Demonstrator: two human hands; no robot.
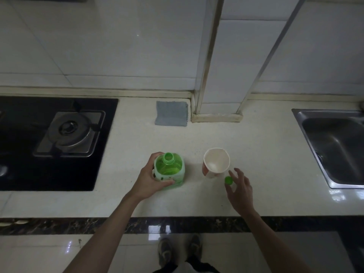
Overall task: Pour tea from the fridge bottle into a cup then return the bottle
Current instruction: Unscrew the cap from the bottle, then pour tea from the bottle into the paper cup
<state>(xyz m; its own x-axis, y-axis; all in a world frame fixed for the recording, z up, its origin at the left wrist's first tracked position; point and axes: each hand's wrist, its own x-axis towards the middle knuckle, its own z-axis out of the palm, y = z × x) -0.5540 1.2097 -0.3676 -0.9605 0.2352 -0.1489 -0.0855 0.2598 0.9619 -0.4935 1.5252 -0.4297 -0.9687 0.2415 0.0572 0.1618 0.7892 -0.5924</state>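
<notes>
A green tea bottle (171, 170) stands upright and uncapped on the pale counter (197, 201). My left hand (149, 180) grips its body from the left, thumb across the front. To its right stands a white paper cup (216, 161) with a red print; its inside looks empty. The green bottle cap (228, 180) lies on the counter just in front of the cup. My right hand (239, 191) hovers over the cap with fingers spread, the cap between thumb tip and forefinger; I cannot tell whether they touch it.
A black gas hob (59, 134) fills the counter's left side. A steel sink (334, 146) is set in at the right. A grey cloth (171, 113) lies at the back by a tiled column (216, 107). The counter's dark front edge (177, 225) runs below my arms.
</notes>
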